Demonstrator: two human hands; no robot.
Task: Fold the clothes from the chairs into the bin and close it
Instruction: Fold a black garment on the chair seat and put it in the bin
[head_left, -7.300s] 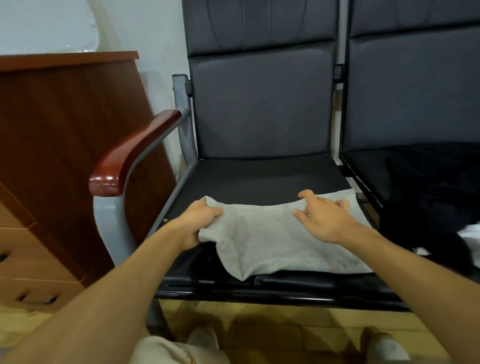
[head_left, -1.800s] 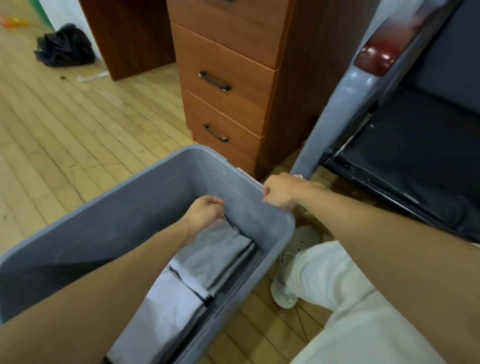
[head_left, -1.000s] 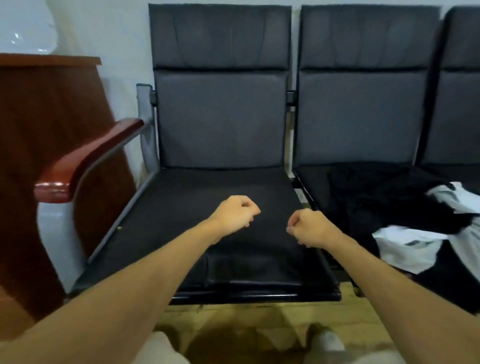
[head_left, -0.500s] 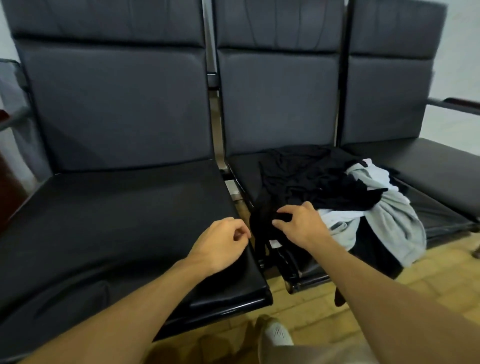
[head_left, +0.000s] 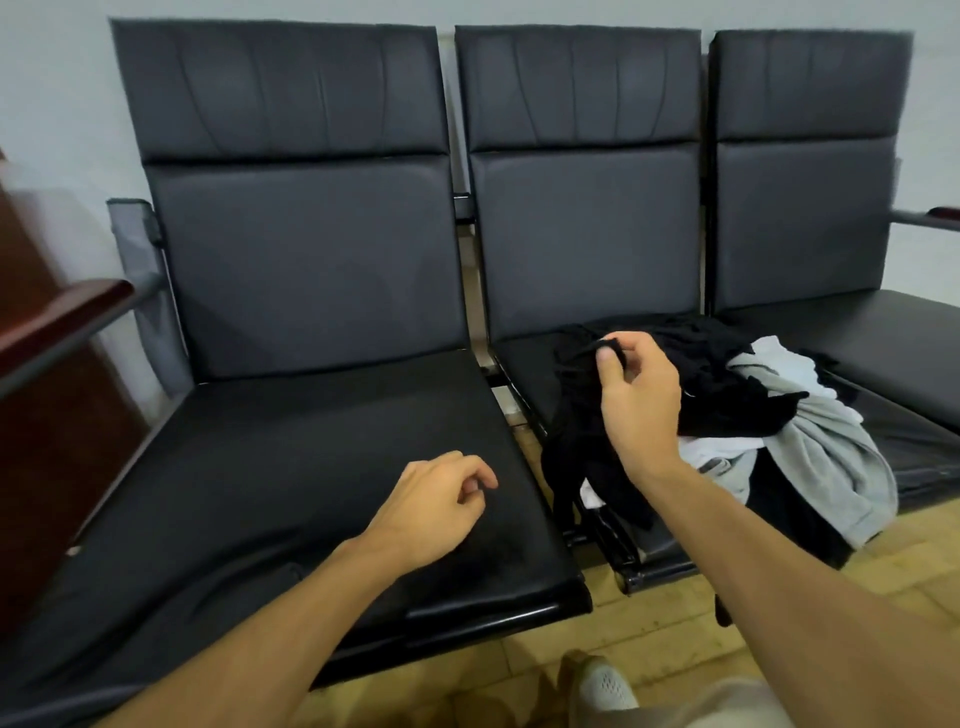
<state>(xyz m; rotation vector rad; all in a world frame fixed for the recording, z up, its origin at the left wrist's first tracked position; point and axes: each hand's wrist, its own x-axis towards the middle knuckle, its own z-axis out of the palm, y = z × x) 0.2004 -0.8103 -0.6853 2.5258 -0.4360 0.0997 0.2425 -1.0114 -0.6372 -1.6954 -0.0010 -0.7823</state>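
Note:
A heap of clothes lies on the middle chair (head_left: 524, 364): a black garment (head_left: 722, 384) on top, a grey one (head_left: 826, 452) draped over the seat's front, and white cloth (head_left: 711, 449) under them. My right hand (head_left: 636, 395) pinches an edge of the black garment between thumb and fingertips and lifts it off the pile. Above the bare seat of the left chair (head_left: 291, 467) my left hand (head_left: 434, 506) hovers with loosely curled fingers, holding nothing. The bin is out of view.
Three joined dark chairs stand against a pale wall; the right chair (head_left: 883, 332) has a bare seat. A reddish wooden armrest (head_left: 57, 317) and a brown cabinet (head_left: 47, 441) are at the left. Wooden floor and my white shoe (head_left: 605, 686) lie below.
My right hand has taken hold of the black garment's edge and raised it off the pile. My left hand stays over the left seat. The view has swung back left a little.

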